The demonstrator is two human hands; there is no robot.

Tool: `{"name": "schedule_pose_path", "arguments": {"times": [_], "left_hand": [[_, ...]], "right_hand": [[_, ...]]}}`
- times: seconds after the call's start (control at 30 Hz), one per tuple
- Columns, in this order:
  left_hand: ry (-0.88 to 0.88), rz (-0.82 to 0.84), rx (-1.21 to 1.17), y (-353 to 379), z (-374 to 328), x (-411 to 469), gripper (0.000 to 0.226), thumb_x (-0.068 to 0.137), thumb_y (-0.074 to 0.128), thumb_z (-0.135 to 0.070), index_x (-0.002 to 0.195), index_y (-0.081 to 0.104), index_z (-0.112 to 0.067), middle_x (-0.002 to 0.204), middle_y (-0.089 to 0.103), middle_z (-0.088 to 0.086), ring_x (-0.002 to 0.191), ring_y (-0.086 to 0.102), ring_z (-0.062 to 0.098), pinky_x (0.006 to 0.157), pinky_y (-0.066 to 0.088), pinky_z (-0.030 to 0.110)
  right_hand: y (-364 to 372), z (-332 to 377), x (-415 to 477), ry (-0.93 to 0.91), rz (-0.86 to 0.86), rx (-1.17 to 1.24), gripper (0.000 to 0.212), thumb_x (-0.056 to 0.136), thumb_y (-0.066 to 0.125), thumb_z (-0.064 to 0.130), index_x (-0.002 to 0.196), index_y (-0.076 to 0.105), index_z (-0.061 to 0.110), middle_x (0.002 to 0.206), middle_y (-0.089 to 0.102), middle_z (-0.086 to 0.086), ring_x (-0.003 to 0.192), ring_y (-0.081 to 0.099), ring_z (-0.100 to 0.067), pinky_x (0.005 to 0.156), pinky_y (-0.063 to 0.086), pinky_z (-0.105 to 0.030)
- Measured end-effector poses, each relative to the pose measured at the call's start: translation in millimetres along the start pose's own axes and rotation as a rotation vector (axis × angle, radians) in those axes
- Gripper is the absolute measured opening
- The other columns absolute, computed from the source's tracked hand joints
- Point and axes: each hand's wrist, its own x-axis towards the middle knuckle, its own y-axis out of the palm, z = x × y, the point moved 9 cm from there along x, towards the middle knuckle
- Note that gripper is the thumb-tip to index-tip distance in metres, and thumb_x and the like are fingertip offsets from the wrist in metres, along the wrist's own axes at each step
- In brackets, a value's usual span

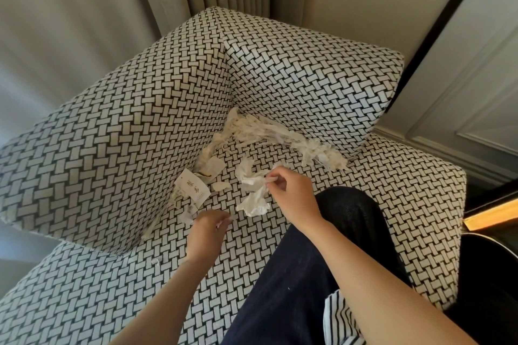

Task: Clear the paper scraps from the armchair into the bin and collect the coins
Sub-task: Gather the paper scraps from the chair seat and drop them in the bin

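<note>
- Clearing paper from the seat of a black-and-white woven armchair (112,120), a person is at the gathering step. No bin and no coins are in view.
- Left of centre, one printed slip (193,187) lies by the arm seam, with several small torn bits around it.
- Lower centre, the left hand (206,235) hovers just over the seat. Its fingers are blurred, and whether they hold anything cannot be told.
- Centre, one crumpled tissue (253,199) hangs from the right hand (294,193), whose fingers pinch its top edge.
- Right of centre, one heap of shredded paper (280,134) fills the back corner of the seat.
- The next move likely calls for bunching loose scraps into one handful, watching for coins beneath.
</note>
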Motion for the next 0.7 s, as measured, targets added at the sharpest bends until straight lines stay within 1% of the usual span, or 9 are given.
{"name": "schedule_pose_path", "arguments": {"times": [0.07, 0.2, 0.27, 0.33, 0.4, 0.5, 0.57, 0.63, 0.7], "left_hand": [[-0.089, -0.027, -0.072, -5, -8, 9, 0.016, 0.087, 0.065, -0.02, 0.096, 0.072, -0.01, 0.088, 0.07, 0.001, 0.077, 0.059, 0.008, 0.065, 0.039, 0.009], [-0.154, -0.009, -0.208, -5, -54, 32, 0.016, 0.086, 0.065, -0.017, 0.098, 0.072, -0.009, 0.085, 0.069, 0.0, 0.074, 0.059, 0.006, 0.071, 0.046, 0.017], [-0.155, 0.017, -0.288, -3, -81, 44, 0.018, 0.085, 0.065, -0.011, 0.102, 0.071, -0.008, 0.086, 0.069, -0.002, 0.072, 0.058, 0.004, 0.067, 0.046, 0.014], [-0.131, 0.026, -0.344, 2, -115, 54, 0.021, 0.084, 0.065, -0.008, 0.104, 0.07, -0.008, 0.087, 0.067, -0.005, 0.07, 0.055, -0.002, 0.062, 0.042, 0.008], [-0.11, 0.042, -0.378, 9, -146, 63, 0.02, 0.085, 0.065, -0.012, 0.104, 0.07, -0.011, 0.091, 0.067, -0.006, 0.072, 0.055, -0.004, 0.062, 0.042, 0.006], [-0.064, 0.101, -0.431, 29, -192, 71, 0.02, 0.084, 0.068, -0.02, 0.103, 0.07, -0.011, 0.09, 0.067, -0.006, 0.075, 0.059, 0.002, 0.072, 0.045, 0.012], [-0.032, 0.16, -0.46, 48, -223, 72, 0.023, 0.084, 0.069, -0.02, 0.104, 0.07, -0.01, 0.088, 0.068, -0.005, 0.077, 0.061, 0.005, 0.073, 0.045, 0.013], [0.002, 0.209, -0.461, 68, -251, 71, 0.023, 0.082, 0.07, -0.022, 0.103, 0.071, -0.011, 0.088, 0.07, -0.005, 0.079, 0.064, 0.008, 0.073, 0.049, 0.014], [0.016, 0.263, -0.454, 88, -274, 67, 0.024, 0.082, 0.07, -0.026, 0.102, 0.072, -0.013, 0.093, 0.072, -0.003, 0.085, 0.066, 0.009, 0.081, 0.051, 0.019]], "right_hand": [[-12, 3, 0, -0.012, -0.082, 0.051, 0.007, 0.087, 0.063, 0.008, 0.091, 0.068, 0.01, 0.082, 0.066, 0.006, 0.075, 0.063, -0.006, 0.07, 0.052, -0.016], [-48, -5, -1, 0.07, -0.201, 0.22, 0.007, 0.087, 0.064, 0.007, 0.092, 0.068, 0.01, 0.086, 0.068, 0.004, 0.079, 0.064, -0.003, 0.073, 0.05, -0.011], [-68, -10, 1, 0.115, -0.219, 0.281, 0.009, 0.085, 0.065, 0.006, 0.093, 0.067, 0.011, 0.086, 0.068, 0.005, 0.082, 0.065, -0.004, 0.075, 0.051, -0.012], [-94, -19, 0, 0.156, -0.251, 0.315, 0.012, 0.084, 0.067, 0.007, 0.095, 0.066, 0.013, 0.087, 0.067, 0.004, 0.083, 0.065, -0.009, 0.077, 0.053, -0.016], [-120, -33, -4, 0.21, -0.29, 0.356, 0.012, 0.085, 0.066, 0.009, 0.092, 0.066, 0.018, 0.088, 0.068, -0.002, 0.085, 0.067, -0.017, 0.08, 0.056, -0.027], [-159, -54, -15, 0.266, -0.329, 0.371, 0.011, 0.085, 0.065, 0.011, 0.095, 0.067, 0.015, 0.091, 0.069, -0.005, 0.087, 0.068, -0.021, 0.083, 0.057, -0.036], [-187, -67, -25, 0.296, -0.36, 0.369, 0.012, 0.086, 0.064, 0.011, 0.096, 0.067, 0.016, 0.092, 0.069, -0.001, 0.088, 0.067, -0.017, 0.084, 0.056, -0.034], [-213, -80, -36, 0.323, -0.415, 0.387, 0.017, 0.086, 0.063, 0.008, 0.088, 0.063, 0.025, 0.091, 0.067, 0.003, 0.089, 0.066, -0.015, 0.082, 0.055, -0.029], [-235, -97, -47, 0.366, -0.478, 0.408, 0.018, 0.088, 0.061, 0.008, 0.09, 0.061, 0.026, 0.091, 0.064, 0.006, 0.088, 0.066, -0.013, 0.074, 0.055, -0.021]]}}
